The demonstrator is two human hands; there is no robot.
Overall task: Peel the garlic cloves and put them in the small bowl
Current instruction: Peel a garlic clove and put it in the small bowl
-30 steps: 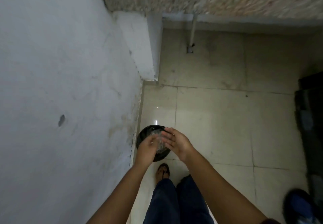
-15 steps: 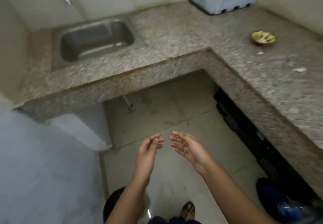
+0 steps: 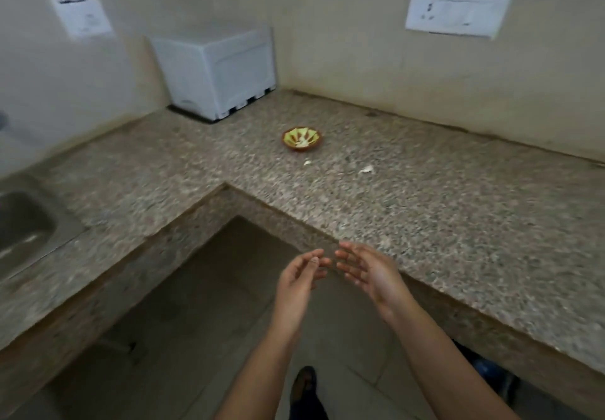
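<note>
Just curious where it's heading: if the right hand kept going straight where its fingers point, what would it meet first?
Likely the left hand, whose fingertips sit across a narrow gap from the fingers of the right hand. Should it miss them, the counter edge lies beyond; depth is unclear.

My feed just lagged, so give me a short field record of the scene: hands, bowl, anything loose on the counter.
left hand: open, empty, beside the counter edge
right hand: open, empty, fingertips near the left hand's
small bowl: on the counter, pale pieces inside
pale scraps: two, on the counter in front of bowl
sink: far left
white appliance: back corner
</note>
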